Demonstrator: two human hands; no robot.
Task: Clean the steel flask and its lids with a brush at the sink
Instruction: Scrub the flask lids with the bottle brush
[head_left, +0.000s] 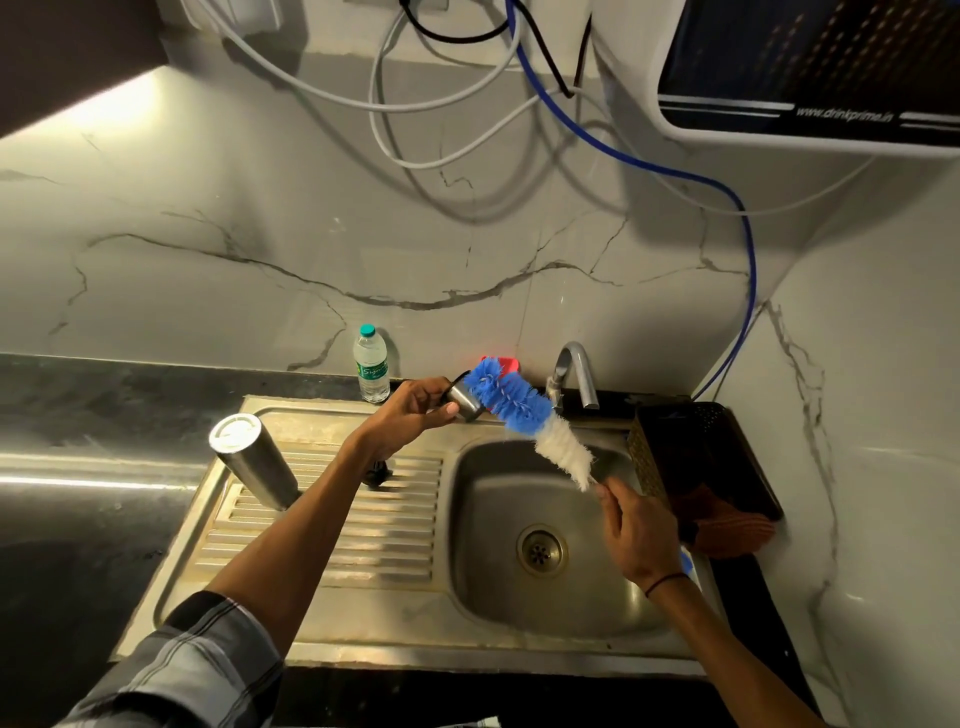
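Steel lid (466, 402) against bristly brush (524, 410)

Blue-and-white brush (524, 415), silver steel flask (254, 467), grey plaid sleeve (192, 670), white grey-veined marble wall (311, 234)

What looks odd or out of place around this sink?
Little at the sink itself: the steel flask stands on the draining board, and the hands hold a lid and brush. The oddest sight is the loose tangle of cables and tubes hanging down the wall above the tap.

Brush handle (687, 564) (mostly behind hand (641, 535))
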